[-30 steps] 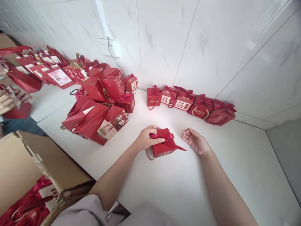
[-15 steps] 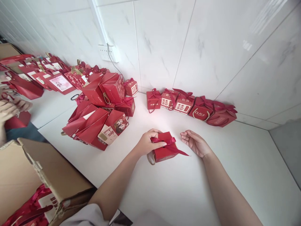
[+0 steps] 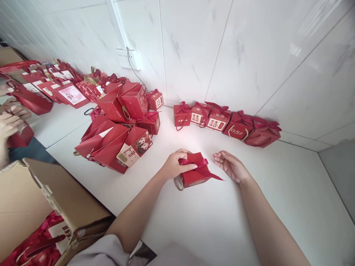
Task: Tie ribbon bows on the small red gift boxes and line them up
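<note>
Barely anything differs from half a second ago: the view has tipped slightly, so the things sit a little higher in it. The tiled wall (image 3: 191,48) runs behind the white surface (image 3: 288,184). At the lower left, an open cardboard carton (image 3: 74,195) contains red ribbon-like material (image 3: 16,245) and a piece with a white printed panel, heaped together.

Beyond it, on the surface, a pile of red gift packages (image 3: 111,142) leans in overlapping layers, unchanged. Along the wall to its right stands a row of small red boxes (image 3: 217,123), five in all, closed at the top with bows; what is inside them cannot be seen. At the far left, a co-worker's hands (image 3: 11,120) have shifted slightly at a red bag (image 3: 22,135).

Between the pile and the person's right side, the held red box (image 3: 196,181) is over the near middle of the surface, its contents hidden. The left hand (image 3: 177,165) keeps its grip closed on the box, thumb across the top. The right hand (image 3: 230,166) remains just beside it, grip loosely open, fingers half curled around nothing. Smallest are the red ribbon (image 3: 203,171), its tail pointing rightward, and a twisted cord handle (image 3: 179,185) hanging at the box's left end.
</note>
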Motion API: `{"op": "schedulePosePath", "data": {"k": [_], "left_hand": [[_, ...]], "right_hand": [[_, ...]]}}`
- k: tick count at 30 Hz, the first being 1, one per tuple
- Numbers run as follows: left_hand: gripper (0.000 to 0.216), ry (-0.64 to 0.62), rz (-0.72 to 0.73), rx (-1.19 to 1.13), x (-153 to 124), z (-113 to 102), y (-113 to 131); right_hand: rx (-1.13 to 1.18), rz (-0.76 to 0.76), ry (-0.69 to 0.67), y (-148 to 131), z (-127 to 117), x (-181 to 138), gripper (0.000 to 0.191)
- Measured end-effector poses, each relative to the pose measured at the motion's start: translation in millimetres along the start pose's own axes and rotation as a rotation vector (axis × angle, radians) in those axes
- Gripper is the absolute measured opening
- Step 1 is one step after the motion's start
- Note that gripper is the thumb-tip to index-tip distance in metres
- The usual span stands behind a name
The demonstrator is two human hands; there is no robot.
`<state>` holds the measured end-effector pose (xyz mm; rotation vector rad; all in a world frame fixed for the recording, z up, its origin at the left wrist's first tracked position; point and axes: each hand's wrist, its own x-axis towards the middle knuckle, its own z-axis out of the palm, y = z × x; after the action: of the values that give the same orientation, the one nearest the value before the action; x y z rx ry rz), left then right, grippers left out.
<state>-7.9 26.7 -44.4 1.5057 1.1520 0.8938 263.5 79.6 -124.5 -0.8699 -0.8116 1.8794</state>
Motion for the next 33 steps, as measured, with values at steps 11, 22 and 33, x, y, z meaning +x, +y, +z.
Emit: {"op": "schedulePosePath", "data": {"k": [11,22,33], "left_hand": [[0.045,0.011,0.009,-0.008,-1,2,-2],[0.037,0.153,0.033,0.082,-6,11,2],[0.029,0.089,-0.021,-0.099,4,-10,3]], "right_hand": [[0.026,0.011,-0.007,0,0,-1,0.012],[-0.024,-0.005,0.015,0,8,-1,0.019],[-0.392,-0.445,0.240,-33,72,-43,0.024]]}}
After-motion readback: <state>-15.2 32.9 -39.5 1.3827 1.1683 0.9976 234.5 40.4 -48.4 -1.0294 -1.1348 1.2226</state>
